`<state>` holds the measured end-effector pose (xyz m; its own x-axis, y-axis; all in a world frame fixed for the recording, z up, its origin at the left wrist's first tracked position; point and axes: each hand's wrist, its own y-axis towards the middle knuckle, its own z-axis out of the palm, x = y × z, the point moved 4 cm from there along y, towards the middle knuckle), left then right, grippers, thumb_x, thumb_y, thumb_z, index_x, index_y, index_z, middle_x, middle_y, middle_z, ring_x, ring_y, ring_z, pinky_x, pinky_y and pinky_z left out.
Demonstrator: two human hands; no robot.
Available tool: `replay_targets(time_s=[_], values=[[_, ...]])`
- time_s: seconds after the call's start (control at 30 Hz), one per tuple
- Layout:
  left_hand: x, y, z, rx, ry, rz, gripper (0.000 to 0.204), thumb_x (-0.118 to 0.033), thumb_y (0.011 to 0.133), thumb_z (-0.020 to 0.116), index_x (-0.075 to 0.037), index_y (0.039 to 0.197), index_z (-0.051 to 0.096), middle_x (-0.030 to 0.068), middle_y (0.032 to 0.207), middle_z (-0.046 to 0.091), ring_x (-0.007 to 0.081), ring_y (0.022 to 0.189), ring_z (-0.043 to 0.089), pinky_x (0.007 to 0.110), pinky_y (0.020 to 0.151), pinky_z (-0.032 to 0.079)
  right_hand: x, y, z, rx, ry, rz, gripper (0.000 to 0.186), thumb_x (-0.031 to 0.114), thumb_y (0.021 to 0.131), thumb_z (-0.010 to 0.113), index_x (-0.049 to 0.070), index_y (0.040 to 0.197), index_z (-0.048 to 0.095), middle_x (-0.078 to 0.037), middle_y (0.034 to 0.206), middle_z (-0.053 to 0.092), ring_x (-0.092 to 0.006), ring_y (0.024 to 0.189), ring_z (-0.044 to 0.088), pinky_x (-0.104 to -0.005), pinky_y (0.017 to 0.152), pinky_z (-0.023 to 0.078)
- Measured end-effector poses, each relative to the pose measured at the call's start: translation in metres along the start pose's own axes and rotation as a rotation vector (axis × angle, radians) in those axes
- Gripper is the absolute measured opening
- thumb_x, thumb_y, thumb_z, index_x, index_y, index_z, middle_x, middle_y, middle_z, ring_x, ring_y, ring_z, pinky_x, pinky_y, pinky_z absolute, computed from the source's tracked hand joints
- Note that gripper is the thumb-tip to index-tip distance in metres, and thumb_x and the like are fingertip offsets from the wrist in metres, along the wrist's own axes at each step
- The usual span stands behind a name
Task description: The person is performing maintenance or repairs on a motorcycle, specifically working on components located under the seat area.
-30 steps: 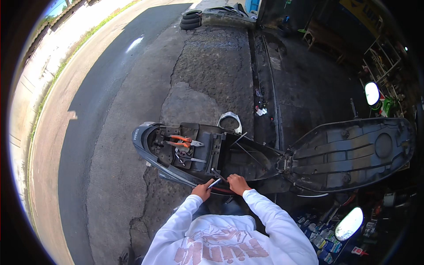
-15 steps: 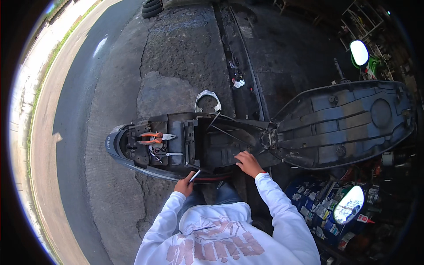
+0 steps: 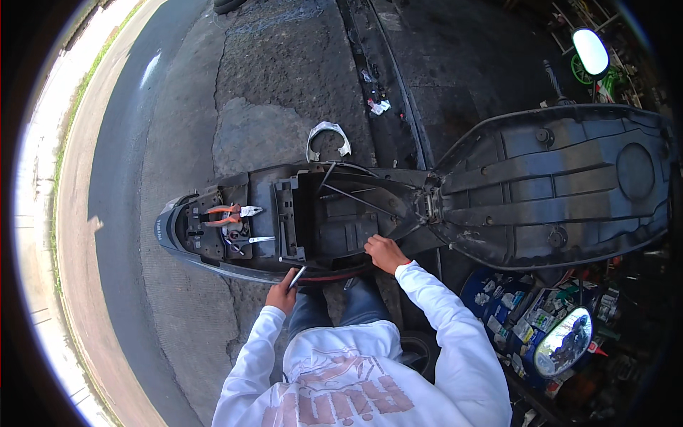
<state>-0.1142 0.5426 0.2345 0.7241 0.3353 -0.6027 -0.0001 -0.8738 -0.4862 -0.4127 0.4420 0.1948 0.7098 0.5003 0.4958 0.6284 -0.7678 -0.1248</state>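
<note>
A motor scooter lies across in front of me, its seat [image 3: 523, 185] tipped open to the right with the underside up. My left hand [image 3: 280, 295] is closed around a slim silver metal tool [image 3: 297, 276] at the scooter's near edge; its exact kind I cannot make out. At the near rim of the black storage compartment [image 3: 345, 235], my right hand [image 3: 385, 254] has its fingers drawn together; anything in them is hidden. Orange-handled pliers [image 3: 226, 214] and a silver wrench [image 3: 262, 239] rest on the rear section. A thin prop rod [image 3: 359, 201] slants over the compartment.
Beyond the scooter, a curved silver grab rail [image 3: 311, 146] lies on the concrete. Litter [image 3: 380, 107] sits along a floor channel. Two mirrors [image 3: 590, 53] [image 3: 564, 341] stand out at the right, the nearer one above a blue container [image 3: 491, 313] of bottles and supplies.
My right hand has moved slightly left, its fingers drawing together from a looser spread. My left hand still holds the silver tool. The whole view has shifted a little.
</note>
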Motion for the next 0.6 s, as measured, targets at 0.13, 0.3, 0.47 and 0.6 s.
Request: replay_targets(time_s=[0.13, 0.3, 0.47, 0.6], values=[[0.004, 0.004, 0.002, 0.038, -0.029, -0.071, 0.050, -0.015, 0.085, 0.054, -0.024, 0.133, 0.047, 0.0252, 0.091, 0.063, 0.0435, 0.088, 0.060, 0.048, 0.076, 0.047, 0.001, 0.001, -0.003, -0.063, -0.018, -0.035, 0.011, -0.002, 0.065, 0.062, 0.002, 0.076, 0.061, -0.011, 0.085, 0.060, -0.0270, 0.089, 0.059, -0.0374, 0.076, 0.050], [0.003, 0.005, 0.001, -0.017, 0.018, 0.030, 0.047, -0.010, 0.086, 0.055, -0.010, 0.132, 0.048, 0.0244, 0.077, 0.062, 0.0338, 0.071, 0.066, 0.034, 0.066, 0.048, 0.001, 0.006, -0.005, 0.128, -0.045, 0.010, 0.015, -0.001, 0.068, 0.060, 0.003, 0.081, 0.065, -0.010, 0.090, 0.061, -0.0268, 0.093, 0.059, -0.0382, 0.085, 0.047], [0.008, 0.008, 0.004, 0.026, -0.001, -0.002, 0.049, -0.006, 0.085, 0.054, -0.009, 0.133, 0.047, 0.0229, 0.078, 0.062, 0.0245, 0.067, 0.064, 0.032, 0.067, 0.047, 0.011, -0.009, -0.036, 0.036, -0.009, -0.016, 0.021, 0.007, 0.077, 0.064, 0.006, 0.097, 0.066, -0.009, 0.103, 0.059, -0.0267, 0.110, 0.050, -0.0475, 0.104, 0.030], [0.009, 0.010, 0.004, 0.060, -0.040, -0.034, 0.050, -0.008, 0.084, 0.055, -0.015, 0.134, 0.047, 0.0283, 0.090, 0.062, 0.0431, 0.089, 0.061, 0.040, 0.075, 0.049, 0.013, -0.061, -0.053, -0.401, 0.044, 0.304, 0.038, 0.010, 0.081, 0.062, 0.007, 0.119, 0.055, -0.009, 0.116, 0.053, -0.0268, 0.113, 0.047, -0.0435, 0.098, 0.034]])
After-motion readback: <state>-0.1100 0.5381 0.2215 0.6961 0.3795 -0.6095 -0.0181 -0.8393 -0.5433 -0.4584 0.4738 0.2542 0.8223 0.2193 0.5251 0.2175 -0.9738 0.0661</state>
